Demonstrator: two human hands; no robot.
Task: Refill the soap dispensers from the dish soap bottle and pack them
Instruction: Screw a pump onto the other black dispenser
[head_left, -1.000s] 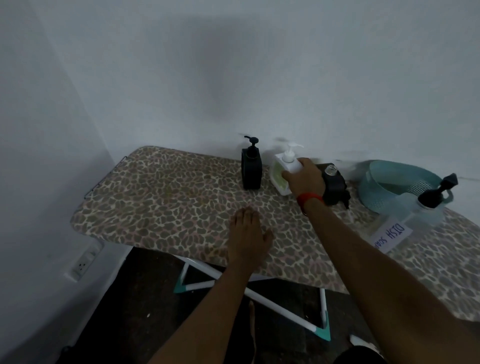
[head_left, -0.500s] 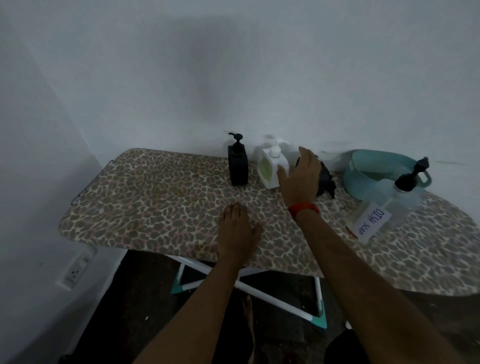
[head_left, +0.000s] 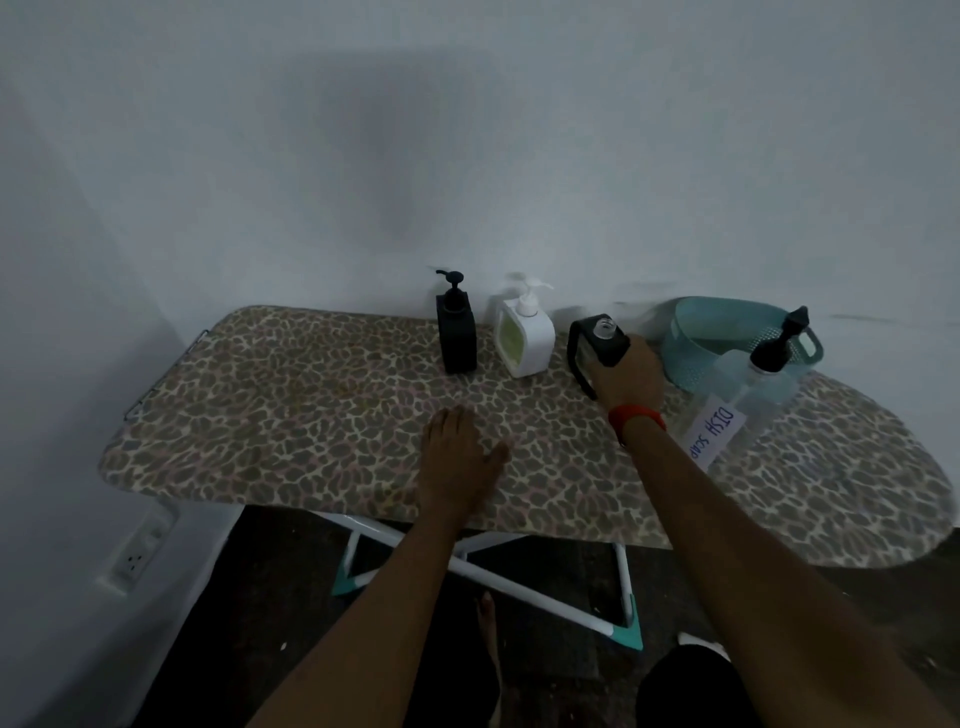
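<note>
While left grip rests flat on ironing board, right grip clasps uncapped black dispenser near basket. Likely rigid, light if empty, neck open: hold body, keep upright.

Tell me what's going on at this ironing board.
A person is refilling soap dispensers. Their right hand grips the open black dispenser, its pump off. The left hand rests flat on the ironing board. A black pump dispenser and a white pump dispenser stand by the wall; the dish soap bottle and teal basket sit untouched to the right.
</note>
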